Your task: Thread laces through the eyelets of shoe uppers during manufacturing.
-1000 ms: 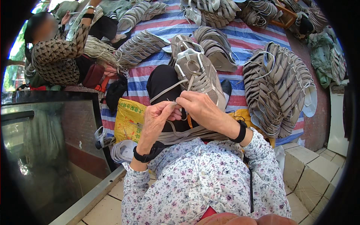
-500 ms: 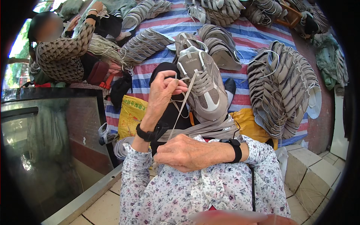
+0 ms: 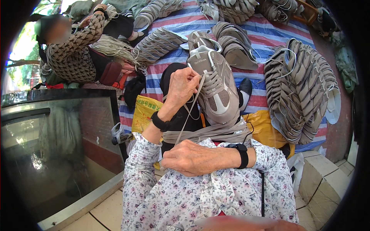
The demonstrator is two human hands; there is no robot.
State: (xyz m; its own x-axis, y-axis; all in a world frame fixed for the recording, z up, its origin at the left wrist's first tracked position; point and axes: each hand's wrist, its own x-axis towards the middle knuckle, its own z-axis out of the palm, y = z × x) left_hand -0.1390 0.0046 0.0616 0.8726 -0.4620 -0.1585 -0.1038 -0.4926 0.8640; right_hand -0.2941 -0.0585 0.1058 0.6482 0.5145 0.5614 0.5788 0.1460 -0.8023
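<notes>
A taupe-grey sneaker (image 3: 225, 90) with a white toe edge and mesh panels rests on my lap, its toe toward me. Crossed laces run over its front. At the left edge of the lacing, my left hand (image 3: 181, 89) pinches the shoelace near the eyelets; the fingertips partly hide the grip. From there a flat beige shoelace (image 3: 185, 124) stretches taut down to my right hand (image 3: 189, 157), which is closed round it close to my body. A looser strand of lace hangs below my left hand. Across my lap lies a bundle of similar laces (image 3: 231, 133).
Piles of shoe uppers (image 3: 304, 88) cover parts of a striped sheet (image 3: 258, 101). Another person (image 3: 73, 63) sits at far left beside a heap of laces (image 3: 115, 48). A framed glass panel (image 3: 69, 127) stands at left, a tiled ledge (image 3: 316, 169) at right.
My left fingers have closed from a looser, spread pose into a pinch beside the eyelets. My right hand stays by my body. The whole view has shifted slightly.
</notes>
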